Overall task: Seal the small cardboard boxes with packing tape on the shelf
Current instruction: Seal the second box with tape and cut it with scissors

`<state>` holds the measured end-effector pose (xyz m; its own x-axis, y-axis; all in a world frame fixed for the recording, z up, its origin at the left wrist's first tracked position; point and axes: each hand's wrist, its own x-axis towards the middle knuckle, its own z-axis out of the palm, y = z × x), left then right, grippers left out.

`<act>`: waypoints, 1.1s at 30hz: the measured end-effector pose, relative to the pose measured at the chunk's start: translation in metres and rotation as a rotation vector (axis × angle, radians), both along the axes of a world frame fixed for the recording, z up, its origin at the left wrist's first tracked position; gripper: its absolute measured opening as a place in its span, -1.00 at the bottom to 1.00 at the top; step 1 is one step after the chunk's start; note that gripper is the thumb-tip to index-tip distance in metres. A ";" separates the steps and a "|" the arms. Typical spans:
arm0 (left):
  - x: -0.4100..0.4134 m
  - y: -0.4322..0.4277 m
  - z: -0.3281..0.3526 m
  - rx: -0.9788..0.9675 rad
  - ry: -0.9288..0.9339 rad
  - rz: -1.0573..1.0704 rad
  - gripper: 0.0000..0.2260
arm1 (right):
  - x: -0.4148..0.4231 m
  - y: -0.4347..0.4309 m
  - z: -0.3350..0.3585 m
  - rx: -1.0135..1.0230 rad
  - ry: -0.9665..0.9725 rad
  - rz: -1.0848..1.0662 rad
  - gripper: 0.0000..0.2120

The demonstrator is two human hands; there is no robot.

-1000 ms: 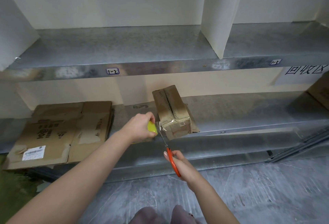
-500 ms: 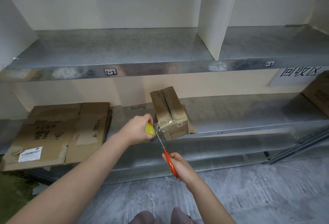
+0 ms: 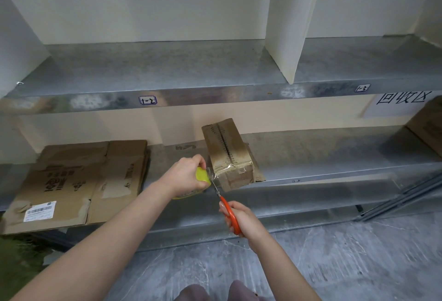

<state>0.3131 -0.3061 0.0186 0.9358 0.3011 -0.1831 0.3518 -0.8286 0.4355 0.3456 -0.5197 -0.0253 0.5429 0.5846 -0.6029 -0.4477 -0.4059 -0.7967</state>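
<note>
A small brown cardboard box (image 3: 227, 147) lies on the lower metal shelf (image 3: 323, 157), its near end at the shelf's front edge and wrapped in clear tape. My left hand (image 3: 185, 176) grips a yellow tape roll (image 3: 202, 174) just left of the box, and a short strip of clear tape stretches from the roll to the box's near corner. My right hand (image 3: 240, 218) holds orange-handled scissors (image 3: 227, 207) below the shelf edge. Their blades point up at the tape strip between roll and box.
Flattened cardboard boxes (image 3: 79, 181) lie on the lower shelf to the left. Another brown box (image 3: 428, 123) sits at the far right. The upper shelf (image 3: 167, 71) carries a white divider panel (image 3: 287, 37). Grey floor lies below.
The view has shifted slightly. Both hands keep the same hold, with the scissors' blades staying at the tape strip beside the box corner.
</note>
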 end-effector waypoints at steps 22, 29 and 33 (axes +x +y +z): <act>-0.002 0.012 -0.009 0.043 0.014 -0.011 -0.63 | 0.021 0.003 -0.034 -0.506 -0.869 0.225 -0.43; 0.002 0.010 -0.012 0.024 -0.014 -0.022 -0.62 | 0.032 0.002 -0.043 -0.642 -0.922 0.319 -0.40; 0.004 0.011 -0.015 0.022 -0.007 -0.029 -0.62 | 0.036 -0.008 -0.044 -0.661 -1.084 0.314 -0.50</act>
<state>0.3172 -0.2948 0.0038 0.9456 0.2773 -0.1700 0.3241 -0.8480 0.4193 0.3817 -0.5280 -0.0694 0.8260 0.5379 -0.1684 0.4763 -0.8259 -0.3016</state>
